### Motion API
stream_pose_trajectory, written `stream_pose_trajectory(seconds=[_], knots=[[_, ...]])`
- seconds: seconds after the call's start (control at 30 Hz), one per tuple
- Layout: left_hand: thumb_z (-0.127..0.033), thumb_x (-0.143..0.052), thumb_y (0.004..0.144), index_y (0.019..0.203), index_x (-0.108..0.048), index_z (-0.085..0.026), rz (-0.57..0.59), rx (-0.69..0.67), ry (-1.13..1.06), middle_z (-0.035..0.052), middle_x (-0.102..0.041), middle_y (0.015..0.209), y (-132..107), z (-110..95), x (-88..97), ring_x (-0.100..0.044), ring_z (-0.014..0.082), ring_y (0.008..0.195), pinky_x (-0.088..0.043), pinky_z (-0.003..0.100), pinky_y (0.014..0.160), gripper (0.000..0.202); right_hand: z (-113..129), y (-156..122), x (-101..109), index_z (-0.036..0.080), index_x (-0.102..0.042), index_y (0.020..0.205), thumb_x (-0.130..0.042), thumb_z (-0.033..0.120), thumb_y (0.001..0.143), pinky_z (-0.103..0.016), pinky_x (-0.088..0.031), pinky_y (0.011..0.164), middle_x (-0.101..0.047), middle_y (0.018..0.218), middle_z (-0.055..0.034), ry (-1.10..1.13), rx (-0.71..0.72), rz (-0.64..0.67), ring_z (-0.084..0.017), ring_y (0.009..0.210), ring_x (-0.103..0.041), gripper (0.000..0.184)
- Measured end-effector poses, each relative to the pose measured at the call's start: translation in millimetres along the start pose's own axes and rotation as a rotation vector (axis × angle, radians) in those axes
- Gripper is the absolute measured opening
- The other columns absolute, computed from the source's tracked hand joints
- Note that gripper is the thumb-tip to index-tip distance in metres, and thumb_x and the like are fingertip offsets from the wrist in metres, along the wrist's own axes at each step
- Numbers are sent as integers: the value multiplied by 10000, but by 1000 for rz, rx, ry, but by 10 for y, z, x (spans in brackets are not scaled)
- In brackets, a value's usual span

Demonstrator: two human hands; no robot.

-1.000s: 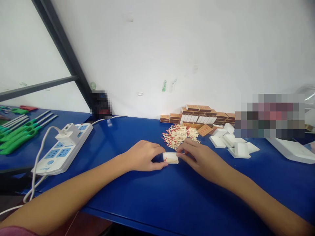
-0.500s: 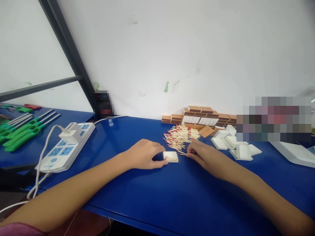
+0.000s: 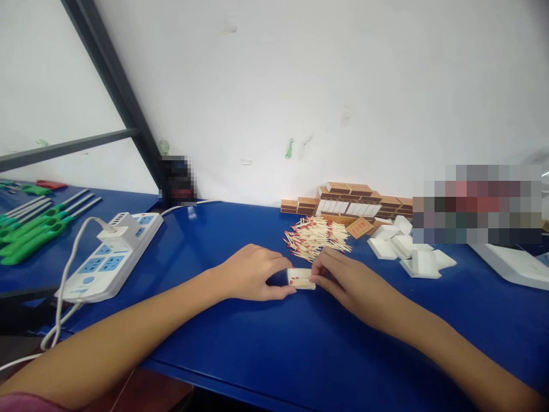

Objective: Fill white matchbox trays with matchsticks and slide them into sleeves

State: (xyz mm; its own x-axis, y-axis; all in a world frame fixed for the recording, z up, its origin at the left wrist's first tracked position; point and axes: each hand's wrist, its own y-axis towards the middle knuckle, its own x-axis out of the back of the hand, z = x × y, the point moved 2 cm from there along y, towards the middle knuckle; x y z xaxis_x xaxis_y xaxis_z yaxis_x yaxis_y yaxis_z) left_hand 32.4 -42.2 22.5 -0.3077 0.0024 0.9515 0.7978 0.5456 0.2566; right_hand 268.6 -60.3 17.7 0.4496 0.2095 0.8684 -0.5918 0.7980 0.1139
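Observation:
A small white matchbox tray (image 3: 300, 278) with red-tipped matches in it lies on the blue table (image 3: 266, 337). My left hand (image 3: 251, 273) grips its left end between thumb and fingers. My right hand (image 3: 343, 277) is curled at the tray's right end, fingertips pinched over it; what they hold is too small to make out. Just behind lies a loose pile of matches (image 3: 316, 237).
Brown matchbox sleeves (image 3: 349, 200) are stacked against the wall, with empty white trays (image 3: 407, 249) to their right. A white power strip (image 3: 114, 254) with cable sits left, and green-handled lighters (image 3: 34, 229) lie further left. A white box (image 3: 510, 263) sits at far right.
My right hand went from the tray back to the match pile's edge, then returned to the tray's right end. My left hand kept hold of the tray.

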Motion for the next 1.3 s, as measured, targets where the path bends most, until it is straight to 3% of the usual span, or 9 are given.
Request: stream_pose_trajectory(seconds=[0.27, 1.3], knots=[[-503, -625, 963, 1002, -707, -188, 0, -8, -16, -6, -718, 819, 9, -8, -4, -647, 134, 685, -384, 279, 594, 327, 17, -4, -56, 226, -567, 989, -475, 254, 1058, -350, -488, 734, -620, 1017, -59, -67, 56, -10, -202, 854, -630, 118], [-531, -621, 964, 1078, -719, -188, 15, 3, -3, 3, -721, 825, -7, 20, -24, -659, 136, 690, -398, 277, 578, 375, -24, -31, -51, 243, -572, 937, -494, 293, 1039, -343, -480, 680, -647, 948, -43, -61, 20, -1, -204, 797, -628, 138]])
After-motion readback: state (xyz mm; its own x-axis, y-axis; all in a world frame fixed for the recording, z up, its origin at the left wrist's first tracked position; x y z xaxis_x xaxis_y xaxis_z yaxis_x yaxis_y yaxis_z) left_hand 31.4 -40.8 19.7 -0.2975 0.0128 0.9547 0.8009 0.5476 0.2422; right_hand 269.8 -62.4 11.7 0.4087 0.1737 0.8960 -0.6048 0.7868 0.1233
